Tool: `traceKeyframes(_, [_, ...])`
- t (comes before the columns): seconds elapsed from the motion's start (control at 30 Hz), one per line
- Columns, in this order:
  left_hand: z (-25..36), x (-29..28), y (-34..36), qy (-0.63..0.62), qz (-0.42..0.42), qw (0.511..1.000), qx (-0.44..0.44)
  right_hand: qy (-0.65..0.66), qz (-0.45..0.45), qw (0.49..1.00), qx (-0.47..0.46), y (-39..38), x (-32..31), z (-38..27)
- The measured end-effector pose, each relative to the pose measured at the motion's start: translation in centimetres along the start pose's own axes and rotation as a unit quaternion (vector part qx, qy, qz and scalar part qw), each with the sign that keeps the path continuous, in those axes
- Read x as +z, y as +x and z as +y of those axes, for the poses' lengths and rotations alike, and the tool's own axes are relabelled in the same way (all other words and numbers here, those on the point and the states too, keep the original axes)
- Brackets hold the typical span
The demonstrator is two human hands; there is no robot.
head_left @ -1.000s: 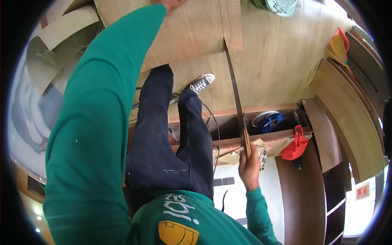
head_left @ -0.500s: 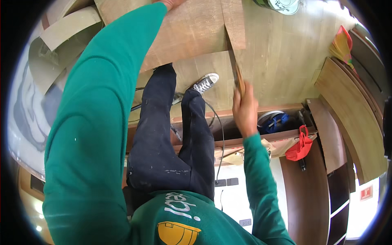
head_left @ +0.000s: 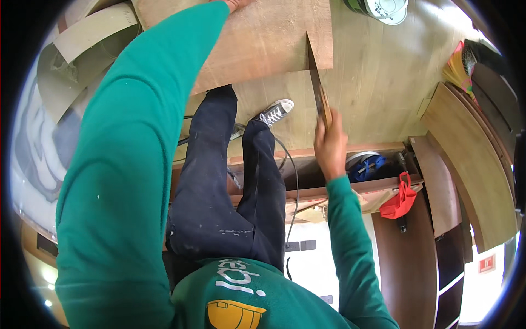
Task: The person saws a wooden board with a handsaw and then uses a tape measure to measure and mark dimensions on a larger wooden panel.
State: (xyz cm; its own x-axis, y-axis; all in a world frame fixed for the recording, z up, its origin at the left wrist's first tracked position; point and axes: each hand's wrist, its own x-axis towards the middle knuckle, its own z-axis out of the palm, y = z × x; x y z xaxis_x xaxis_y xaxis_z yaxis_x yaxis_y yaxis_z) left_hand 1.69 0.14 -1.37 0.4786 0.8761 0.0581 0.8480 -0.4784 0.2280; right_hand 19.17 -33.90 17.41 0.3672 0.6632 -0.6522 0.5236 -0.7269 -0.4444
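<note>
My right hand is closed around the wooden handle of a handsaw. The saw's dark, tapering blade crosses the near edge of a plywood sheet, close to its right corner, its narrow end over the board. At the top edge of the picture, my left hand is at the plywood. Only part of that hand shows, and its fingers are cut off by the frame.
My shoe is on the wood floor below the board. A black cable runs beside my legs. Curved panels stand at right, near a red bag. A bucket is at far right; curved offcuts lie left.
My right hand and the saw have shifted slightly, and the blade now lies across the plywood's edge at a small angle. A dark shape has appeared by the far-right panels. The view has moved a little.
</note>
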Motion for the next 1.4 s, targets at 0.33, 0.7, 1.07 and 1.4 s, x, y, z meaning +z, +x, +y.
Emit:
traceKeyframes(0.33, [0.0, 0.0, -0.4, 0.036, -0.016, 0.999, -0.008, -0.018, -0.076, 0.991, 0.11, -21.5, -9.4, 5.3])
traceKeyframes(0.7, [0.7, 0.1, 0.9, 0.039, -0.027, 0.999, -0.016, 0.066, 0.006, 0.997, -0.028, 2.3, 0.7, 1.1])
traceKeyframes(1.07, [0.6, -0.5, 0.4, -0.002, -0.08, 0.996, -0.047, 0.052, -0.04, 0.98, 0.186, -22.9, -7.2, 5.1])
traceKeyframes(1.4, [14.8, 0.9, -8.7, 0.018, -0.303, 0.844, 0.442, 0.245, 0.1, 0.935, 0.236, -24.3, 1.1, 0.5])
